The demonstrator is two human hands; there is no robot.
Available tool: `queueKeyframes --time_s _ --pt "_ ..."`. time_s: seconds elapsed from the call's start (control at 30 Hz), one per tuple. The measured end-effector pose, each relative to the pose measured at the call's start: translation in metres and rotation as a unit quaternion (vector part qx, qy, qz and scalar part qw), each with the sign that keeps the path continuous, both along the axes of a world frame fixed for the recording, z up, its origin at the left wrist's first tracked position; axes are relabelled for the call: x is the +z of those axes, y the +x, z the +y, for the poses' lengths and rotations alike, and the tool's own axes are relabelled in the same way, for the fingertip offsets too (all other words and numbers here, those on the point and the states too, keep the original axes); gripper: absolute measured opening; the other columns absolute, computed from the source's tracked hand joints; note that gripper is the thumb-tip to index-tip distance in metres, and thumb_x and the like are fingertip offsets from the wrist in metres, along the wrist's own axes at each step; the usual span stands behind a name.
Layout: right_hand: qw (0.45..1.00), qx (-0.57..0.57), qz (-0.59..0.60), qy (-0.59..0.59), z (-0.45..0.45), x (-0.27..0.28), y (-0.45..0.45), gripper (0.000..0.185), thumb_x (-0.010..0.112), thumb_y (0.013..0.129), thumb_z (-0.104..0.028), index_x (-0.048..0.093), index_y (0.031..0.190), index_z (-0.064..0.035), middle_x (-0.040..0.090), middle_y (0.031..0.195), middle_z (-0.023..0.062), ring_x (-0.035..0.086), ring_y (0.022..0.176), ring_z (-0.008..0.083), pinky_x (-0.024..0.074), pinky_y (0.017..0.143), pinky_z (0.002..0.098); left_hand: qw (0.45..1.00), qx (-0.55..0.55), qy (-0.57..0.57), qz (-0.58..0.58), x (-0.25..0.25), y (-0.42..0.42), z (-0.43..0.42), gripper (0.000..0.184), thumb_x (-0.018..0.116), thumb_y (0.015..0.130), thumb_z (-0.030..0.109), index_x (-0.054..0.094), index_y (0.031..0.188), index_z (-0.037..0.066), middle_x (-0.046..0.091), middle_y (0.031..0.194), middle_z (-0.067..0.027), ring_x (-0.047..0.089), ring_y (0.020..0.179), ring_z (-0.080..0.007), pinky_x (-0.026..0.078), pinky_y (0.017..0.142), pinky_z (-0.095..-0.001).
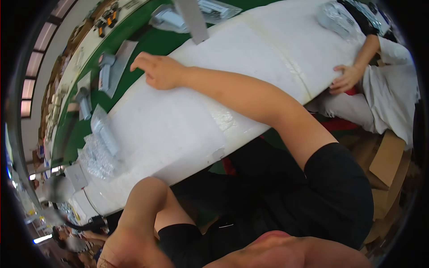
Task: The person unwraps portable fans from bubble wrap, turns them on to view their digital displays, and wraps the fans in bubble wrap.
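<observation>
Closest to the camera, your left arm point(145, 196) is bent, and its blurred hand point(129, 250) is at the bottom edge; I cannot tell if it is open or closed. Your right hand point(161, 71) is loosely open, fingers half bent, holding nothing visible, above the far edge of the white worktop point(178, 120). Near its fingertips, the grey-blue device point(105, 73) lies beside clear plastic point(123, 67) on the green surface point(134, 82).

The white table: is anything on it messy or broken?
A shiny, tape-like strip near the middle looks wrinkled instead of smooth, and the bubble wrap at one end is crumpled. I see nothing spilled or broken.
</observation>
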State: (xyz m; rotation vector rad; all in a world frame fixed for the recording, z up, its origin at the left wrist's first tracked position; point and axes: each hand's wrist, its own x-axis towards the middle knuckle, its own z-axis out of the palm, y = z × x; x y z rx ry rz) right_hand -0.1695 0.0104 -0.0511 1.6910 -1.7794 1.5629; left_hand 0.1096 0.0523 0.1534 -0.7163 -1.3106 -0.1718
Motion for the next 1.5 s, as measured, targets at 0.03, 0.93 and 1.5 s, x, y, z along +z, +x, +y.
queueKeyframes --time_s 0.03,0.93,1.5 --pt "1.000 0.001 -0.001 0.009 0.002 0.001 0.000 0.042 0.053 0.076 0.005 0.054 0.113 -0.0152 0.055 0.110 0.0003 0.057 0.070 0.0224 0.0490 0.068 0.0309 0.997 -0.045 0.059 0.032 -0.003 0.006 -0.003 0.032 0.060 0.088 0.000 0.056 0.119 -0.005 0.066 0.108 -0.0120 0.065 0.096 -0.0237 0.054 0.090 -0.0372" --pt "0.824 0.332 -0.448 0.099 -0.008 0.027 -0.001 0.020 0.066 0.087 -0.006 0.072 0.105 0.0022 0.073 0.096 0.0105 0.067 0.081 0.0138 0.0554 0.082 0.0238 0.431 -0.372 0.729 -0.379 -0.167 -0.129 -0.121 0.036 0.047 0.100 0.027 0.065 0.114 0.000 0.046 0.073 0.0027 0.034 0.058 -0.0051 0.026 0.048 -0.0194" --pt "0.851 0.283 -0.431 0.104 -0.008 0.027 0.000 0.018 0.063 0.091 -0.009 0.072 0.103 0.0021 0.073 0.095 0.0104 0.066 0.079 0.0130 0.0562 0.080 0.0243 0.471 -0.300 0.726 -0.400 -0.166 -0.129 -0.120 0.039 0.045 0.100 0.030 0.066 0.117 0.001 0.048 0.075 0.0023 0.035 0.058 -0.0051 0.029 0.050 -0.0201"
